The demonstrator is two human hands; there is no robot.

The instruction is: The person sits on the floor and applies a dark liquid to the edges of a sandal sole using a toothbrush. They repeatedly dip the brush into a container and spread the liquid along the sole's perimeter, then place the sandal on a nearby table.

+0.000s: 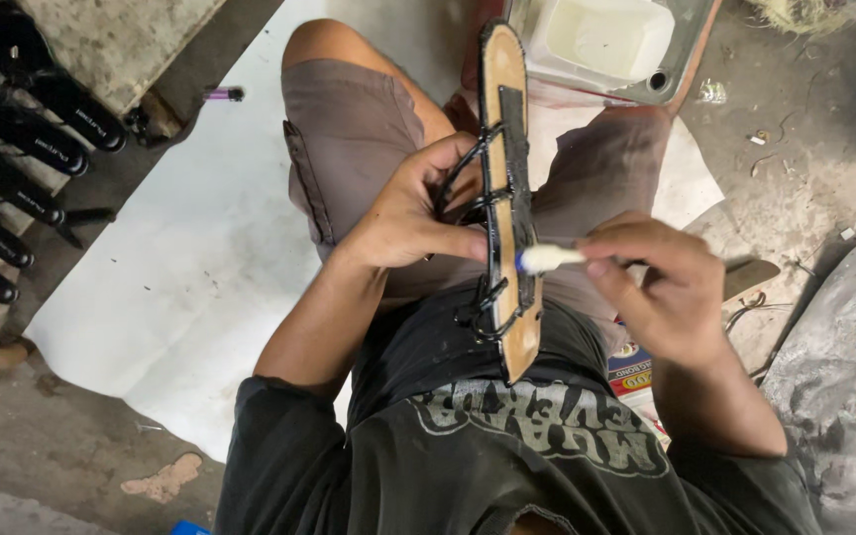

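Seen from above, a seated person's left hand grips a tan sandal sole on edge (black straps attached), while the right hand presses a white-tipped brush against it.

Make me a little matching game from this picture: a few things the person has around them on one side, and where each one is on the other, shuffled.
Things:
1. sandal sole
2. brush
3. white tray
4. black straps

Places:
a. piled at the far left edge
b. in the right hand
c. on the ground beyond the knees
d. held on edge by the left hand

Pairs: 1-d, 2-b, 3-c, 4-a
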